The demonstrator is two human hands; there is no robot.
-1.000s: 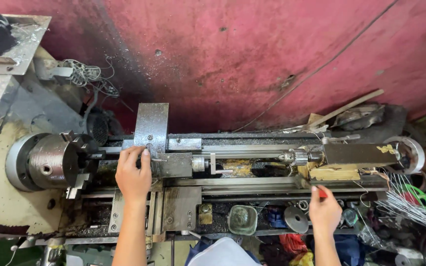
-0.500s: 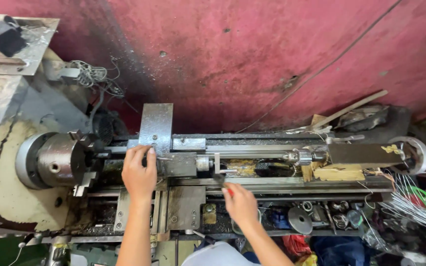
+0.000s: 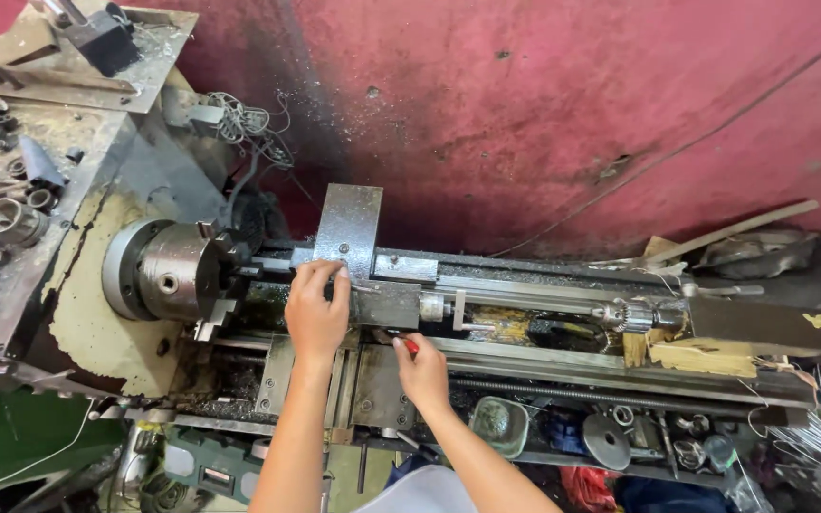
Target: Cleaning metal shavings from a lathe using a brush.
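Headstock chuck [image 3: 168, 271]: grey three-jaw chuck at the left end of the lathe, nothing visibly clamped in it; it sits in the same place relative to the bed as a second ago.
Left hand [image 3: 315, 313]: lies palm down on the carriage, fingers curled over the top of the tool post block [image 3: 387, 304] just below the upright grey guard plate [image 3: 349, 228]; it grips nothing loose and has not shifted over the last second.
Right hand [image 3: 423, 372]: this is the change. A second ago it was far out by the tailstock end; half a second ago midway along the bed; now it is just beside the left hand at the carriage. Its fingers are closed around a small red-handled tool [image 3: 410, 347], whose tip points at the tool post block.
Drill chuck [image 3: 634, 316]: on the tailstock, well apart to the right, no hand on it now.
Meaning: judging by this, both hands are now gathered at the tool post, so the work has moved there from the tailstock.
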